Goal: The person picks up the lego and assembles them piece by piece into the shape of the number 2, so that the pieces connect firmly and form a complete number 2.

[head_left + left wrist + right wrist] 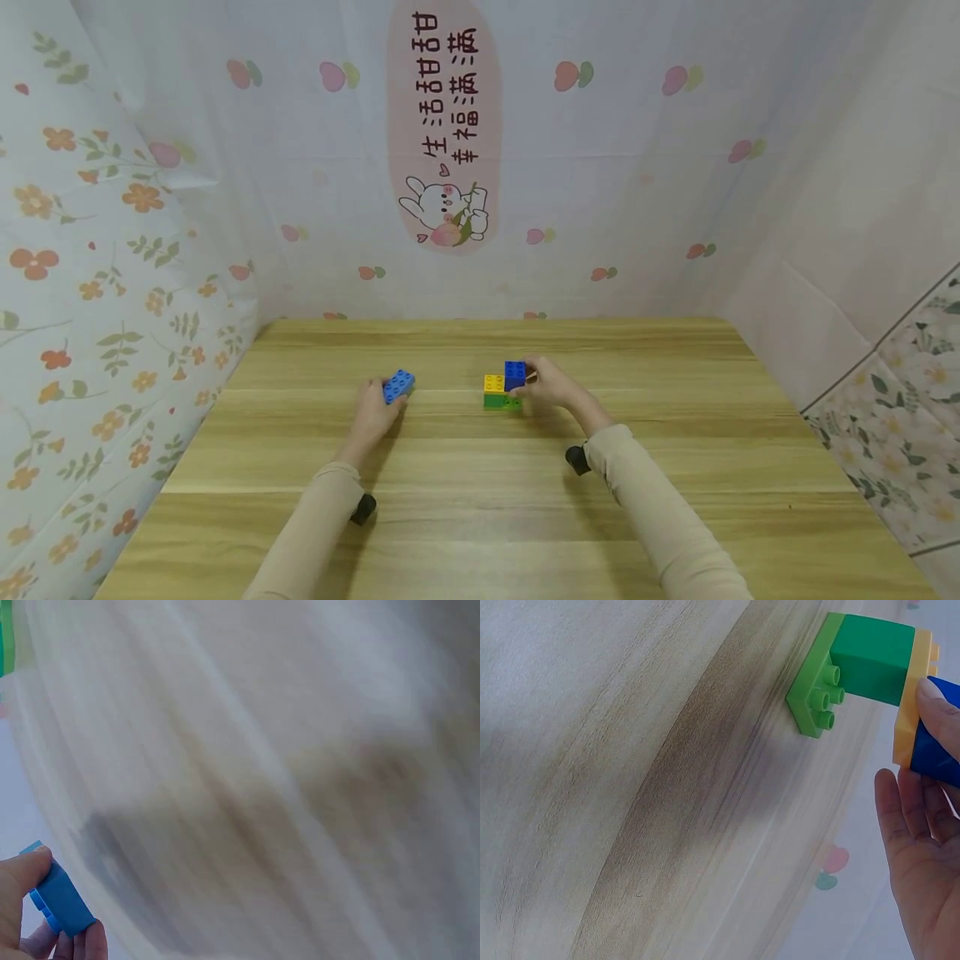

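Observation:
In the head view my left hand (377, 414) holds a light blue toy building brick (399, 387) over the left middle of the table. The left wrist view shows that brick (66, 900) pinched between thumb and fingers. Further right stands a small stack: a light green base (808, 694) with bare studs, a green brick (874, 658) on it, and a thin yellow piece (905, 724) on top. A dark blue brick (514, 372) sits on the yellow piece, overhanging the base. My right hand (551, 385) grips this dark blue brick, thumb against its side.
Both stand on a wooden table (465, 500), backed by a printed curtain (637, 183). A floral cloth (112, 292) hangs along the left. A black wrist device (577, 459) sits at the right cuff, another (363, 509) at the left.

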Demonstrator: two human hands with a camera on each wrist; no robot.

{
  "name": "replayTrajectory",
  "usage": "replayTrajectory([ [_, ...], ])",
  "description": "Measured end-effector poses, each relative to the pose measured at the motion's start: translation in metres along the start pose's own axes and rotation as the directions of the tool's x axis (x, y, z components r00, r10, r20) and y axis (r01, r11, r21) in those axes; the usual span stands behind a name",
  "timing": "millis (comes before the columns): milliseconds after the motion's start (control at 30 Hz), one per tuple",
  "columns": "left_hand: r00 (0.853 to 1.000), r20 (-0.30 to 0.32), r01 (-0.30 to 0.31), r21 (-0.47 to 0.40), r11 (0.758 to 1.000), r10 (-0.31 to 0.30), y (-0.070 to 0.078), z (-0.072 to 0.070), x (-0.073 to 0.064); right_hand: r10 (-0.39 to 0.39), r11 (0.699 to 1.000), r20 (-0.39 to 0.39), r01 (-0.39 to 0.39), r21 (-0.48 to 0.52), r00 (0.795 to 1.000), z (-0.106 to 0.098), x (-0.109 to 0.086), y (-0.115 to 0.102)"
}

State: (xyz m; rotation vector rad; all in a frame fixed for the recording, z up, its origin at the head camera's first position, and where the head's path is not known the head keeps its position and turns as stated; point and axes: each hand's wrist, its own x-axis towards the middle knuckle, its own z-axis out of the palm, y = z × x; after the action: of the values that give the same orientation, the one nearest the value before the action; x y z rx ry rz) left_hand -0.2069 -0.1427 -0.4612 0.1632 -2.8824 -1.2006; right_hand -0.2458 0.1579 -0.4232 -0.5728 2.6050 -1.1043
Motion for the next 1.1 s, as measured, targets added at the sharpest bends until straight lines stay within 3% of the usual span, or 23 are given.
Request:
replayTrajectory([
  [333,0.999,-0.01,-0.034,-0.007,0.999,0.034,0.024,0.002,0.007,-0.014,1.0,-0.012,0.014,0.009,1.0,-0.002,-0.001,-0.004],
  [700,0.998,0.022,-0.052,-0.045,0.998,0.053,0.044,0.008,0.005,0.004,1.0,-0.005,-0.004,0.004,1.0,-0.001,-0.002,-0.003],
  [1100,0.994,0.018,-0.11,-0.055,0.992,0.111,0.067,0.016,0.004,0.013,1.0,-0.001,-0.013,-0.001,1.0,0.0,-0.001,0.0],
])
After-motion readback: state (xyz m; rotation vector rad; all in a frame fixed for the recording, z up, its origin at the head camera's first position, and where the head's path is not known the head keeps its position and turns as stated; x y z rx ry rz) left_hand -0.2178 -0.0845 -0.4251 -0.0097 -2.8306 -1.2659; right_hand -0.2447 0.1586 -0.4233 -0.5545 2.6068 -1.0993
